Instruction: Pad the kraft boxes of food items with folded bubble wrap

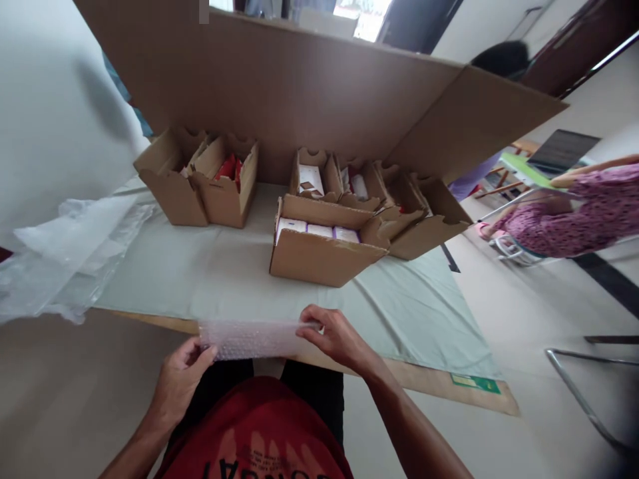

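Note:
A strip of clear bubble wrap [252, 338] is stretched between my two hands, just over the near edge of the table. My left hand [180, 378] pinches its left end with thumb and fingers closed. My right hand [335, 336] grips its right end, fingers curled over the top. Beyond, an open cardboard box [319, 256] holds white packets in a row. Two open boxes [200, 186] with red items stand at the back left, and several more open boxes [399, 213] crowd the back right.
A pale green cloth [210, 273] covers the table. Crumpled clear plastic sheeting [64, 259] lies at the left. A large cardboard sheet [299, 86] stands upright behind the boxes. Another person in a purple patterned garment [579, 213] sits at the right. A metal frame [584, 392] is at the lower right.

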Action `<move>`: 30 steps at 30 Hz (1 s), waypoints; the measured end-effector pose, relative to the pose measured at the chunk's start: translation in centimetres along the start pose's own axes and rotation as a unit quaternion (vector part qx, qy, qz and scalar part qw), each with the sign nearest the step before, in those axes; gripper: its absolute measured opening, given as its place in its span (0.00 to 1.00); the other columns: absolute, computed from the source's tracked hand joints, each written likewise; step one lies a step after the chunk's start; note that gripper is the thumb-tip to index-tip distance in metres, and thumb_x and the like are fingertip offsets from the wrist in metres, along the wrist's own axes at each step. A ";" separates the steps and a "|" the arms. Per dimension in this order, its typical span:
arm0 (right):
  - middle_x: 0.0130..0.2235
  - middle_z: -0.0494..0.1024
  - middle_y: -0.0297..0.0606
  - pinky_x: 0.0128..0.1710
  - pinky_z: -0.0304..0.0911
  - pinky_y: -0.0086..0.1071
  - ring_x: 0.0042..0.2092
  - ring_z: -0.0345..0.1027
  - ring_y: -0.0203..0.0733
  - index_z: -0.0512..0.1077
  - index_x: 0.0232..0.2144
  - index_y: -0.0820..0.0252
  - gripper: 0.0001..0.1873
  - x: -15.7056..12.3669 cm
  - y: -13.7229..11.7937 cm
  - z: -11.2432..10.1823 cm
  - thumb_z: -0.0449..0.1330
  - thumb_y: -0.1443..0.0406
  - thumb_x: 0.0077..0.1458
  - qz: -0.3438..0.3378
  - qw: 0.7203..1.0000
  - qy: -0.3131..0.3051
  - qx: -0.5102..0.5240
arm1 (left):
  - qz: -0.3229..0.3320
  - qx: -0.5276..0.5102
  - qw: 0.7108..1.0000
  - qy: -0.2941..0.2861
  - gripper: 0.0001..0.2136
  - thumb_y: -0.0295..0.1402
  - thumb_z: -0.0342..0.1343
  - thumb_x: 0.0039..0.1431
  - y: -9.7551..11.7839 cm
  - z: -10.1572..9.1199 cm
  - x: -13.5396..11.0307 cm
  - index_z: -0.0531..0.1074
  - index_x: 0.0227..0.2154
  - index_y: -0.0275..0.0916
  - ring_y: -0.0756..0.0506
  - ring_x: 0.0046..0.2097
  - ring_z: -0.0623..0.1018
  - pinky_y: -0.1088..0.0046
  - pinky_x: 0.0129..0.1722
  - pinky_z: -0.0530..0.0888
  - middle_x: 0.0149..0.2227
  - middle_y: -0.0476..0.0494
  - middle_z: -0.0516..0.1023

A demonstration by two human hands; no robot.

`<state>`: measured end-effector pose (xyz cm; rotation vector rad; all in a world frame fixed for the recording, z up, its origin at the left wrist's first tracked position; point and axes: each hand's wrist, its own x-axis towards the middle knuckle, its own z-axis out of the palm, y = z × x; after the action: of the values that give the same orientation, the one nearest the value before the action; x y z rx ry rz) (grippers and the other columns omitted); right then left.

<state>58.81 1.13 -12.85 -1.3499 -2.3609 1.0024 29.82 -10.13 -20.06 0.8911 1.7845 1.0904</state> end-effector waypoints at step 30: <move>0.43 0.84 0.40 0.37 0.61 0.32 0.44 0.76 0.47 0.82 0.43 0.55 0.16 10.5 0.4 -20.4 0.57 0.69 0.56 0.088 0.913 0.056 -0.394 | 0.353 0.552 0.731 -0.189 0.10 0.32 0.60 0.45 28.7 10.5 17.8 0.71 0.13 0.42 0.45 0.22 0.70 0.69 0.26 0.64 0.15 0.46 0.70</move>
<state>63.86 19.00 0.58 -1.8276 -2.6933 -0.0669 36.39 19.30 -1.62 2.4529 1.6493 0.0203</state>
